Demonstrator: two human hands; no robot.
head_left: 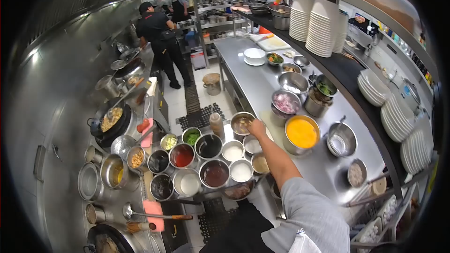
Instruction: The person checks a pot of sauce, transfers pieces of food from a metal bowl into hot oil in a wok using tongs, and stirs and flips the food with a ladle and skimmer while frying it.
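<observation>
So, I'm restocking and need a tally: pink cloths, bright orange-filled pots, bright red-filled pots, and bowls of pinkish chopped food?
Pink cloths: 2
Orange-filled pot: 1
Red-filled pot: 1
Bowl of pinkish chopped food: 1
Total: 5

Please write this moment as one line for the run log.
right hand: at metal pot | left hand: not in view | nearest co-worker: standing
</observation>
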